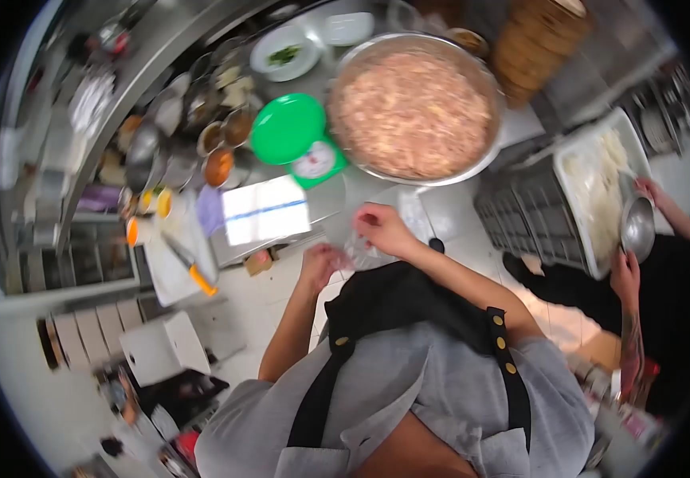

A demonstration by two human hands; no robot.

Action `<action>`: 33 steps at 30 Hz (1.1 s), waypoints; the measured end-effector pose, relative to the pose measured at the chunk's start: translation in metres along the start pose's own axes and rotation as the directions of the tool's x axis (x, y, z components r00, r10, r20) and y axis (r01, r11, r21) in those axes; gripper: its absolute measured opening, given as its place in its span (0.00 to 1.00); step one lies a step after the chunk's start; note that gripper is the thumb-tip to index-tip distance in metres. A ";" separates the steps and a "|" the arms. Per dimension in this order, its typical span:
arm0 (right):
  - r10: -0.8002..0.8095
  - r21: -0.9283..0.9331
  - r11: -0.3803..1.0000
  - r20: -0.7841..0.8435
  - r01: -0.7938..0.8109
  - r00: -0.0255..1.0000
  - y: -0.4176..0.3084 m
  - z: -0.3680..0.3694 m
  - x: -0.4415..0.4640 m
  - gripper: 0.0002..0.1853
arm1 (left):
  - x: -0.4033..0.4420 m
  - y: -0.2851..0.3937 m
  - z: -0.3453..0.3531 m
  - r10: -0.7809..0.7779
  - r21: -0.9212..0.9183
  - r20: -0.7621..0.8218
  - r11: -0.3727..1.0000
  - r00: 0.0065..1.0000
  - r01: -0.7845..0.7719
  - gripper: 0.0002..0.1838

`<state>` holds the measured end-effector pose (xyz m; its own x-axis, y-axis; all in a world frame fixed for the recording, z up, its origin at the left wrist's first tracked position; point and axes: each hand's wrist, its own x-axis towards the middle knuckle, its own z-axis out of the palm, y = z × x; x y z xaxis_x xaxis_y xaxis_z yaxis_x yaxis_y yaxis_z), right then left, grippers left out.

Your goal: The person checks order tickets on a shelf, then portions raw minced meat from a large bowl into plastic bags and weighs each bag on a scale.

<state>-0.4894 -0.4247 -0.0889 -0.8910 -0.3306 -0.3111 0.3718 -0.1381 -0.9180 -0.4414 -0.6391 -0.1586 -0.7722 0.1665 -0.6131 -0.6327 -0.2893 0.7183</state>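
The left hand (323, 264) had its fingers curled almost closed, apparently pinching the edge of a clear plastic film (360, 253). The right hand (386, 229) was curled just beside it, thumb near the fingertips; blur hid whether its fingers gripped the film, so I could not tell. The film was between both hands, near the black apron (393, 296) and short of the bench (329, 195). Such thin plastic seemed best handled with a light pinch at the edges, teased apart slowly and evenly, as it looked likely to cling or tear. Keeping it clear of the large metal bowl (431, 182) of pinkish mince (413, 111) and the green scale (331, 167) made sense, so no scrap could drop in.
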 end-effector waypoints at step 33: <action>-0.254 0.592 0.304 -0.705 0.747 0.662 -0.017 -0.088 -0.202 0.05 | 0.004 0.055 0.282 -0.028 0.316 0.749 0.893 0.662 -0.320 0.06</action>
<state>-0.3383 -0.2738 -0.0323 -0.8680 0.4745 -0.1459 -0.3984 -0.8412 -0.3657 -0.4953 -0.3888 -0.0292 -0.5368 0.8244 -0.1795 -0.3358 -0.0135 0.9418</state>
